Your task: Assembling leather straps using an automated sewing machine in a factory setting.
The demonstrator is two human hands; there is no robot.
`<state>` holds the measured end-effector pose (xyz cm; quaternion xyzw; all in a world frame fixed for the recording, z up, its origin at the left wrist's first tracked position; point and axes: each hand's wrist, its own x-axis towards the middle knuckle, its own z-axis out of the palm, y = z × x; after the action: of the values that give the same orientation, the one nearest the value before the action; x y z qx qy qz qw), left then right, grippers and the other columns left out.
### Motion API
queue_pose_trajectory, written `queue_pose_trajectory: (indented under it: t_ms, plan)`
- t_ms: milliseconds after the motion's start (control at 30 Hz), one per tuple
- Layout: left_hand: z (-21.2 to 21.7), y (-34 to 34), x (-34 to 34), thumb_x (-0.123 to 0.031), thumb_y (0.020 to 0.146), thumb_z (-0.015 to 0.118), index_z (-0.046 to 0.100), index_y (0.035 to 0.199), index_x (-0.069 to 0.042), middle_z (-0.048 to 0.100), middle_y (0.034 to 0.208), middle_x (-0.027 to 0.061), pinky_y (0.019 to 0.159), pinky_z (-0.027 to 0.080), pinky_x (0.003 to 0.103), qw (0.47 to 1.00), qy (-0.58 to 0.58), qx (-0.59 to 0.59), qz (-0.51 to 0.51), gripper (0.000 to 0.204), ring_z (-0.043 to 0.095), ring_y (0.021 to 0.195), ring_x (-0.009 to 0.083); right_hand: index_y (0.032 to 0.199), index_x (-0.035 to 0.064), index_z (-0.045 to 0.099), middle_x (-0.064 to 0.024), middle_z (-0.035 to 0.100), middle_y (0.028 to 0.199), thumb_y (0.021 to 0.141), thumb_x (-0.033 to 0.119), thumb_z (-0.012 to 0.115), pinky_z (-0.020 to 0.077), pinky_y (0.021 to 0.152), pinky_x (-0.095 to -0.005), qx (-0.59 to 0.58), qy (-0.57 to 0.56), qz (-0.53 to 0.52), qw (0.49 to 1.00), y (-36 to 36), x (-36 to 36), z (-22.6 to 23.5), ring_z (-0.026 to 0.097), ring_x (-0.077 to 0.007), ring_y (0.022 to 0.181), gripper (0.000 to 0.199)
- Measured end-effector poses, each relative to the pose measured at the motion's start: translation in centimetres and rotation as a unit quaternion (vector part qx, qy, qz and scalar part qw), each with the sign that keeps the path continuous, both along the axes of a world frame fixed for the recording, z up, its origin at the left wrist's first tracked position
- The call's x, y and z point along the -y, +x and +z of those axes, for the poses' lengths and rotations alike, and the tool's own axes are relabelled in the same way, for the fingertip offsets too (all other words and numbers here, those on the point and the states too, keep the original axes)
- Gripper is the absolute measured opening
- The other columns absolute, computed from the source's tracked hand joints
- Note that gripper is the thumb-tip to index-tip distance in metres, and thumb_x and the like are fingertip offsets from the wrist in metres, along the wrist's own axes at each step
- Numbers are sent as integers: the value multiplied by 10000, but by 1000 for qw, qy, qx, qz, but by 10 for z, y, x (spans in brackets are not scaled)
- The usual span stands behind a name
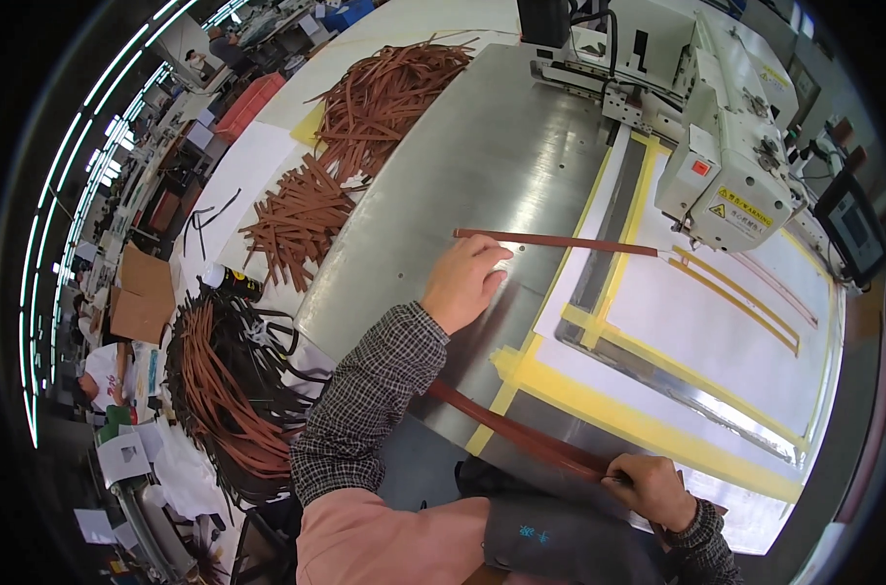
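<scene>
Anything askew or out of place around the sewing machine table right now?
Nothing looks damaged or spilled. The brown strap lies across the metal table toward the sewing machine, with the left hand at its end. The right hand holds another strap trailing over the table edge. The strap piles are loose and untidy.

Bright, even light falls from long rows of ceiling tube lamps [92, 146] curving along the left rim. The brushed grey metal work table [482, 156] shows soft glare — shadows beneath the hands stay faint. Fisheye distortion bends straight edges near the black circular border — the far-left workshop background looks small and blurred.
</scene>
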<state>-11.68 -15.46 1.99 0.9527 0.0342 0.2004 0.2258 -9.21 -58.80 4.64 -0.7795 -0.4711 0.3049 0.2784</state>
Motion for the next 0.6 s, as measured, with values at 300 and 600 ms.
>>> queue_pose_trajectory:
  t_ms: [300,600]
  plan:
    - [4,-65,106,-257,1033,723,699,1376,-72,772,1144,129,848,588,386,909,-222,-224,-273,390,761,979,274,1186,-10,713,-30,714,879,997,81,786,566,656,-244,-445,-8,-186,876,71,1,18,677,-101,708,223]
    - [19,-25,41,-201,1043,718,773,1198,-19,800,985,115,742,571,321,907,-237,-262,-229,245,756,827,228,1058,-27,789,-75,769,847,907,26,830,538,676,-289,-23,-17,-358,933,130,107,76,665,-116,737,165]
